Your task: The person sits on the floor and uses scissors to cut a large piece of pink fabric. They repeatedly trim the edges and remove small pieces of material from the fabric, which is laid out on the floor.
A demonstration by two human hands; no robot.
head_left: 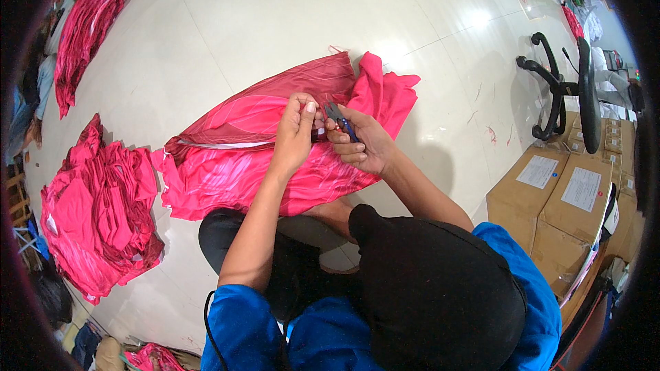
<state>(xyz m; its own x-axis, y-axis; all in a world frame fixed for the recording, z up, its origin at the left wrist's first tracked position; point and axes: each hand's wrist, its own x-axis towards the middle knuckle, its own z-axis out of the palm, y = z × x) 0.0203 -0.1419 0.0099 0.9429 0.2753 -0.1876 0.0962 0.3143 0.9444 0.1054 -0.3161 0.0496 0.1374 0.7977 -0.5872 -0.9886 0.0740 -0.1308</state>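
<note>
Shiny, pale tiled floor (275, 14) all round, and here's the pink cloth (227, 182), rumpled across it! Brown boxes (519, 199) stack up right of the cloth, a pink pile (103, 206) slumps just left of it, a black chair (586, 96) stands well off to its right. Over the cloth, the left hand (297, 127) pinches narrow, its catch too small to tell; the right hand (363, 141) grips snips (335, 113).

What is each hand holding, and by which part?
The right hand holds a small hand tool by its blue handles. The left hand is in a pinch; what it holds, if anything, cannot be told.
</note>
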